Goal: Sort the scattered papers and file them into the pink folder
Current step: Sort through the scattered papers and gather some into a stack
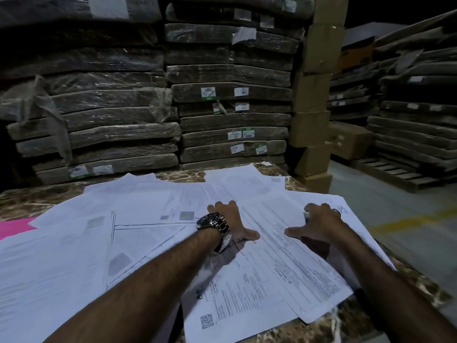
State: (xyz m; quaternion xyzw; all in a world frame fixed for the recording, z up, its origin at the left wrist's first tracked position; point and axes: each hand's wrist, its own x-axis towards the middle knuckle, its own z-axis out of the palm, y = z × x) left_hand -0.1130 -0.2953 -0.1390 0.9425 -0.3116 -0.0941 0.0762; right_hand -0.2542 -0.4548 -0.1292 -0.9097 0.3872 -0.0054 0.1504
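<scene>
The left hand [231, 222], with a metal watch [214, 227] on its wrist, lies palm down on the papers [138, 233], fingers spread and thumb stretched toward the right; it grips nothing. The right hand [319, 225] rests just beside it on the same overlapping sheets, its fingers curled downward at the far side and its thumb pointing back toward the left hand; whether the curled fingers pinch a sheet's edge cannot be told. Between the two thumbs runs a printed form [304, 268] lying at a slant on top of another sheet with a square code near its lower corner. More white sheets fan out to the left and away, covering most of the marbled table [385, 308]. A corner of the pink folder [13, 227] shows at the far left edge, partly under the papers and well apart from both hands. Behind the table stand stacks of wrapped flat bundles [222, 115] and cardboard boxes [311, 95].
</scene>
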